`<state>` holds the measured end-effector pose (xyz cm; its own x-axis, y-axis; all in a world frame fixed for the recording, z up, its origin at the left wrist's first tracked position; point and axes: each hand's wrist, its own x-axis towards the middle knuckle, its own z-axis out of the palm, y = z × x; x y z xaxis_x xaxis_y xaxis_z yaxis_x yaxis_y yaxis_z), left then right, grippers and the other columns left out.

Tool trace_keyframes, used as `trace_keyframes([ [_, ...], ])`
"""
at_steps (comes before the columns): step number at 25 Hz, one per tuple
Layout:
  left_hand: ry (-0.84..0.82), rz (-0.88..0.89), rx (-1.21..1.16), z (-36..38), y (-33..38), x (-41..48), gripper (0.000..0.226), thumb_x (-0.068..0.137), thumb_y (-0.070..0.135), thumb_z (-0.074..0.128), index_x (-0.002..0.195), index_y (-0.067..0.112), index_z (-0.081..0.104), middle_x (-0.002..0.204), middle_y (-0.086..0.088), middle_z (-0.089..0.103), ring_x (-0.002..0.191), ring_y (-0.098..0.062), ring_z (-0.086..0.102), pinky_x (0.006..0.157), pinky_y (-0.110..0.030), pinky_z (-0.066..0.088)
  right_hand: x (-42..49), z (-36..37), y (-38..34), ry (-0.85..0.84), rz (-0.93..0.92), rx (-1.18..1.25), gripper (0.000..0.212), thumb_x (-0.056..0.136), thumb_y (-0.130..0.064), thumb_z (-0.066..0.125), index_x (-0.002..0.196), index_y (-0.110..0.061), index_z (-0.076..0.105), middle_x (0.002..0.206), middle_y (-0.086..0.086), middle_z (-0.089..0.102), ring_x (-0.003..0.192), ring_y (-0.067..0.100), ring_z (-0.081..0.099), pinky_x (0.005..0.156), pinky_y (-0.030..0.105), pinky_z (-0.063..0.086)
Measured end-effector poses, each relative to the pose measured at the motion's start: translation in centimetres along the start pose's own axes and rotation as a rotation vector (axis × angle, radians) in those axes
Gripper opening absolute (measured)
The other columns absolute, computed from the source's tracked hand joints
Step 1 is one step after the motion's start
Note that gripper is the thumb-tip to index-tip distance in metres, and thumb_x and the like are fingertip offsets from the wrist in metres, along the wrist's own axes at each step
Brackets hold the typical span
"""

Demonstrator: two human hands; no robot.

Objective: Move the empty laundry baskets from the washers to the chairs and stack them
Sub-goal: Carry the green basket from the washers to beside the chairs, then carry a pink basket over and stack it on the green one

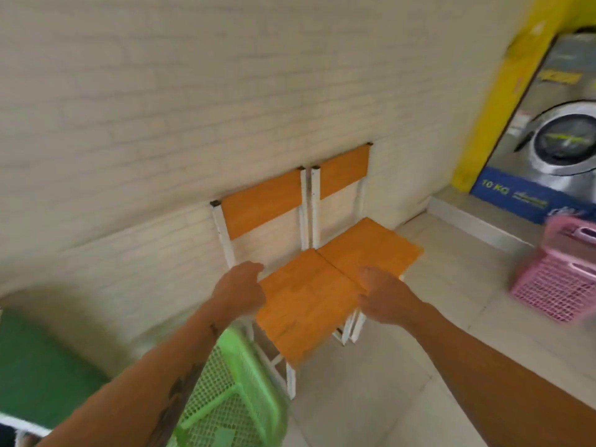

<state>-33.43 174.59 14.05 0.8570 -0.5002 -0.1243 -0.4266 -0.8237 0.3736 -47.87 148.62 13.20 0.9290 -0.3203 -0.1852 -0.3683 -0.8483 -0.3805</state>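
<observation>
Two orange-seated chairs with white frames stand side by side against the brick wall, the left chair (300, 304) nearer me and the right chair (371, 250) beyond it. My left hand (240, 293) hovers over the left chair's near-left corner, fingers loosely curled, holding nothing. My right hand (383, 296) hangs over the seam between the seats, also loosely curled and empty. A green mesh laundry basket (229, 395) sits on the floor under my left forearm, beside the left chair. Two pink baskets (561, 279), one above the other, stand at the right in front of a washer (561, 137).
A dark green object (35, 366) fills the lower left corner. A yellow pillar (503, 91) borders the washer. A raised white step (477, 221) runs under the washer. Pale floor tiles (419, 398) lie between the chairs and the pink baskets.
</observation>
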Motion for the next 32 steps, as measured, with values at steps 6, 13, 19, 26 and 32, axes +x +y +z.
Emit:
trace_keyframes([
  [6,0.042,0.233,0.04,2.4,22.2,4.8,0.055,0.092,0.032,0.045,0.146,0.023,0.036,0.152,0.001,0.036,0.138,-0.022,0.035,0.111,-0.037,0.03,-5.0,-12.6,16.9,0.246,0.12,-0.039,0.06,0.089,-0.036,0.051,0.146,-0.02,0.039,0.154,0.006,0.037,0.14,0.026,0.036,0.112,0.038,0.032],
  [13,-0.077,0.507,0.046,7.3,45.7,8.2,0.058,0.095,0.039,0.039,0.149,0.019,0.03,0.156,-0.003,0.029,0.141,-0.023,0.029,0.114,-0.037,0.024,-12.3,-23.5,34.4,0.351,0.416,-0.087,0.05,0.083,-0.03,0.053,0.13,-0.012,0.05,0.135,0.012,0.051,0.124,0.031,0.051,0.103,0.039,0.044],
  [19,-0.078,0.667,0.076,11.6,60.4,14.3,0.057,0.093,0.038,0.043,0.145,0.016,0.036,0.15,-0.006,0.038,0.136,-0.024,0.037,0.109,-0.033,0.03,-12.8,-28.9,45.4,0.424,0.566,0.001,0.043,0.078,-0.01,0.06,0.12,-0.014,0.058,0.111,0.004,0.065,0.092,0.019,0.066,0.076,0.033,0.058],
  [26,-0.132,0.786,0.065,16.6,73.9,27.8,0.051,0.092,0.036,0.045,0.136,0.01,0.047,0.143,-0.011,0.047,0.13,-0.027,0.045,0.107,-0.034,0.034,-6.5,-35.2,57.3,0.477,0.679,-0.074,0.035,0.081,-0.017,0.058,0.115,-0.017,0.053,0.086,-0.011,0.057,0.078,0.01,0.059,0.08,0.036,0.055],
  [32,-0.179,0.879,0.089,20.8,85.4,36.3,0.047,0.089,0.036,0.047,0.128,0.011,0.052,0.138,-0.012,0.052,0.125,-0.028,0.049,0.1,-0.034,0.038,-3.0,-40.0,67.8,0.521,0.803,-0.003,0.009,0.079,-0.025,0.058,0.084,-0.021,0.051,0.088,-0.007,0.056,0.079,0.013,0.06,0.072,0.033,0.055],
])
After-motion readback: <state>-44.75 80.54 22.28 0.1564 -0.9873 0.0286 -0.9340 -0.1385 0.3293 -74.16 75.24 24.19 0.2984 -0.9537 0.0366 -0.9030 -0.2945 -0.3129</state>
